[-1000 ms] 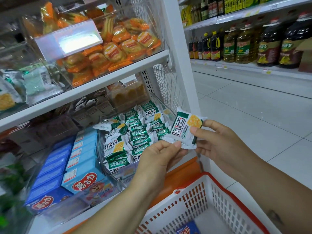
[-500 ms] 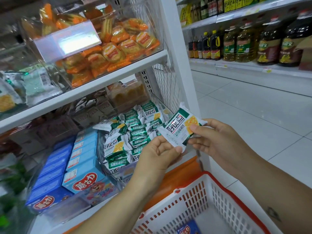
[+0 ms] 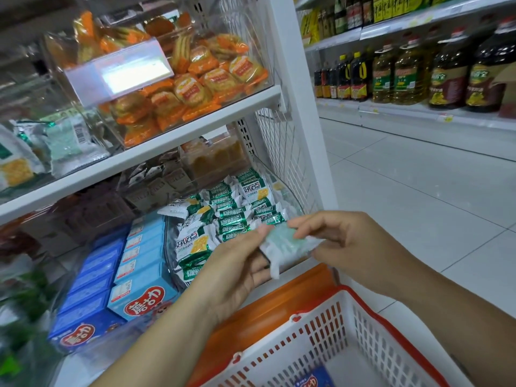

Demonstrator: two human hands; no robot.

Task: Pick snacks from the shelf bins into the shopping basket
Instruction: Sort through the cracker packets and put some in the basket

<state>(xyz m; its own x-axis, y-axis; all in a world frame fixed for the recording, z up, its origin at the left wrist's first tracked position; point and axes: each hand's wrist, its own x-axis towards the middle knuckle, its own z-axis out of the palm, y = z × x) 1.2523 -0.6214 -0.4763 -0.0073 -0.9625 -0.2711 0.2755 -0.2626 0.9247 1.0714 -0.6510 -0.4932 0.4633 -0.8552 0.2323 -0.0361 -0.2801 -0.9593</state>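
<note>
Both hands on one snack packet (image 3: 289,244), pale back side up, print blurred. Left hand (image 3: 237,270) grips left end, thumb on top, fingers under. Right hand (image 3: 349,247) pinches right end. Packet hangs just over far rim of basket (image 3: 335,325), in front of shelf bin (image 3: 167,241) of green packets (image 3: 237,213). Blue box (image 3: 315,380) lies in basket.

White shelves (image 3: 178,141) hold clear bins (image 3: 248,37) of wrapped snacks (image 3: 195,88).

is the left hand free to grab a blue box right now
Probably not yet: the left hand holds the snack packet together with the right hand. The blue boxes look uncovered nearby, nothing blocking them.
</note>
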